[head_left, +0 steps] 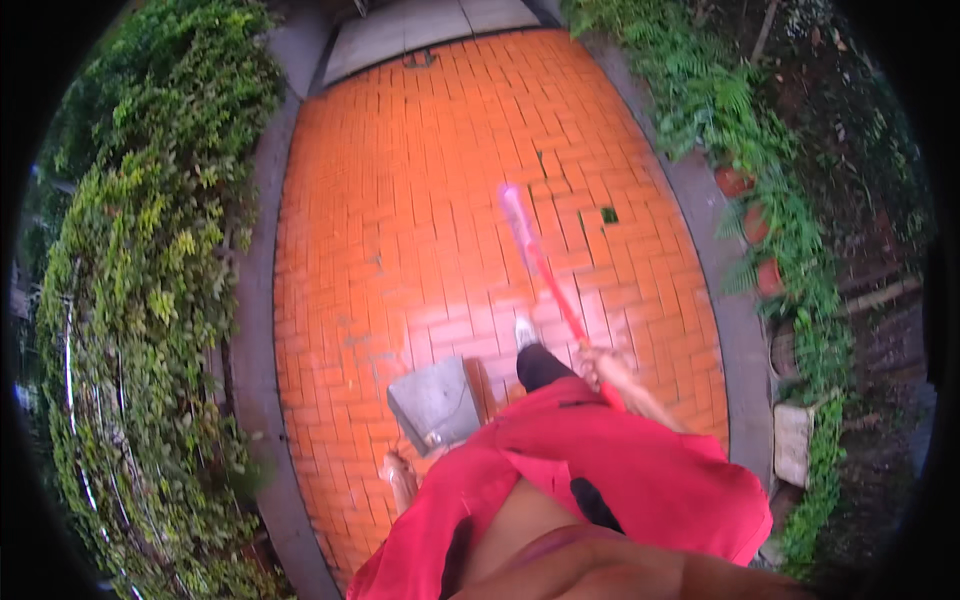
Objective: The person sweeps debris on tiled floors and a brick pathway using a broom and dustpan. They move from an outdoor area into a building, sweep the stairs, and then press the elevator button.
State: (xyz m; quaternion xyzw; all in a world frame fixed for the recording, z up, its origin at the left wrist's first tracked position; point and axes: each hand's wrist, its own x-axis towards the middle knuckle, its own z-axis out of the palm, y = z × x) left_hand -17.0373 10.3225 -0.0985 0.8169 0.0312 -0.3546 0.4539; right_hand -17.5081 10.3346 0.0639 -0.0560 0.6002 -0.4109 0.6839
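Note:
My right hand (597, 362) grips the red handle of a broom (548, 278) that stretches forward over the orange brick path; its pinkish head is blurred. My left hand (398, 470) hangs low at my left side and holds a grey metal dustpan (436, 403) by its handle, the pan tilted just above the bricks. My red shirt fills the lower middle of the view, and one foot in a white shoe (524, 331) steps forward beside the broom handle.
The orange brick path (400, 220) runs ahead between grey concrete kerbs (262, 300). A dense green hedge (140, 300) lines the left. Ferns and clay pots (735, 182) line the right. One brick is missing, leaving a small gap (608, 214). Grey slabs lie at the far end.

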